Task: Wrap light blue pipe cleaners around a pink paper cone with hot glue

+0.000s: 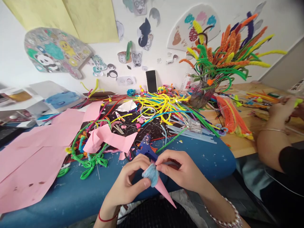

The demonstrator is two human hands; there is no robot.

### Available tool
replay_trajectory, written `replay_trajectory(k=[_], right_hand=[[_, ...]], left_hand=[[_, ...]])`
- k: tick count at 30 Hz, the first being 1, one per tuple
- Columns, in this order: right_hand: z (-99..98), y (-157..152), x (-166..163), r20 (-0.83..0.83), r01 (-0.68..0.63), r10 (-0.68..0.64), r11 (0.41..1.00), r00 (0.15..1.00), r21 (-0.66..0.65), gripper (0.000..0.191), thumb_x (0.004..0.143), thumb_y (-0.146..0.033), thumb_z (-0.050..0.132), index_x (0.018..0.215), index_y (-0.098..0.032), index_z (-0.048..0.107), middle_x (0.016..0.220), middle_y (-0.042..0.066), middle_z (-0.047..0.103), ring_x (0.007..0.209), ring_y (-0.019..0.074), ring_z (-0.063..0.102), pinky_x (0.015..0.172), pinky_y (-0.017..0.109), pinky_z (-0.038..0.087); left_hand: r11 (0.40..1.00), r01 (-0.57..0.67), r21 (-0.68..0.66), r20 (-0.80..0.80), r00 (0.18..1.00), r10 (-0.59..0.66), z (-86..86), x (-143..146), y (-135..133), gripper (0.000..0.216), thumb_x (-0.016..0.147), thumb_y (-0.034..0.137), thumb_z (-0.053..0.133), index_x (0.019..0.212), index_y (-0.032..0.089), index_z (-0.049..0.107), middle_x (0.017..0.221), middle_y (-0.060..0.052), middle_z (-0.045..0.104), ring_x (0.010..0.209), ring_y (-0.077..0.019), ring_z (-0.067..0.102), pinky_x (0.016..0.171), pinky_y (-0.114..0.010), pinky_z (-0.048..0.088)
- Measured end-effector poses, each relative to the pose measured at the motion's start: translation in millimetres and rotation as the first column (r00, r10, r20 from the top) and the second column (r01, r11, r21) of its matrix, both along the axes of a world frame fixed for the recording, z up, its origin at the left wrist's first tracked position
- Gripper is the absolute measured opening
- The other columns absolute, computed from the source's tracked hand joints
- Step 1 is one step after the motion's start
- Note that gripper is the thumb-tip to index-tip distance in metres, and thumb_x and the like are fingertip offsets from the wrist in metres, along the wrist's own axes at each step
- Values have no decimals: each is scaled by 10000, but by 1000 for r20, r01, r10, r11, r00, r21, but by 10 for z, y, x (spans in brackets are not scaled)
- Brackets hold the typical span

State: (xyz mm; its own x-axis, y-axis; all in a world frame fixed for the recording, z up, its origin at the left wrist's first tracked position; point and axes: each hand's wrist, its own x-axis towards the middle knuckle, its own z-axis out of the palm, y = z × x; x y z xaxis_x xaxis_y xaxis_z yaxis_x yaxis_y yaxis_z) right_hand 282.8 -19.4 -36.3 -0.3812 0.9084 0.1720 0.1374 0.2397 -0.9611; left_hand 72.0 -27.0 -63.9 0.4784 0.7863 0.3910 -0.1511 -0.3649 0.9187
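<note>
Pretty bright shot overall, light's soft and fairly even. The wall point(104, 87) is close to white through the middle, then greys off at top right, where a dark, fuzzy smudge eats the corner. Can't tell exactly where the light comes from. The left hand point(133, 179), right hand point(179, 169) and cone point(165, 192) look decently clear with gentle shading. Some shiny glints on the plastic bag point(193, 125). The dark lap point(154, 213) swallows most detail. Wide lens stretches stuff at the sides: the boxes point(60, 98) are smeary on the left, and the other person's hand point(280, 110) is pretty soft too.
</note>
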Motion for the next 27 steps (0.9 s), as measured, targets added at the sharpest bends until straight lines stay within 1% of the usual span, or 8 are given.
replay_trajectory(k=[3,7,14,19,22,27], right_hand=[[7,2,6,3,-4,4,1000,1000,-2,86,886,-270,702,831,-209,730,802,15,769,717,150,675,628,250,479],[23,6,7,4,2,-2,1000,1000,-3,86,881,-270,698,824,-213,727,790,12,770,702,148,677,606,245,474],[35,-14,8,36,21,-22,1000,999,21,98,887,-272,687,826,-214,738,789,14,768,703,152,674,571,241,454],[40,-23,27,48,35,-37,999,998,25,113,886,-283,695,814,-210,743,767,12,757,676,144,651,574,241,447],[45,-20,31,52,45,-45,999,998,15,119,882,-291,700,806,-209,742,752,11,751,657,140,631,562,241,431],[45,-18,39,59,49,-50,999,997,16,122,877,-293,698,797,-212,741,727,7,741,612,128,595,525,238,394]], left_hand=[[1000,-5,-9,1,1000,5,-18,7,17,242,906,412,749,891,182,674,858,-53,632,874,-216,550,802,-334,441],[1000,-11,-5,-9,1000,11,-24,24,29,209,867,361,790,893,187,677,864,-50,638,875,-214,564,807,-331,452],[996,-84,28,4,996,84,-66,51,40,179,851,336,767,830,184,674,796,-45,643,810,-210,569,760,-335,478],[995,-92,45,43,995,90,-111,44,57,149,839,296,789,826,184,692,779,-42,658,788,-201,573,746,-327,476],[995,-87,45,39,996,85,-112,37,68,159,848,314,788,827,184,699,786,-45,661,793,-199,574,747,-326,480],[992,-108,68,51,993,105,-87,41,80,222,876,391,768,822,183,710,762,-51,669,774,-204,583,724,-338,489]])
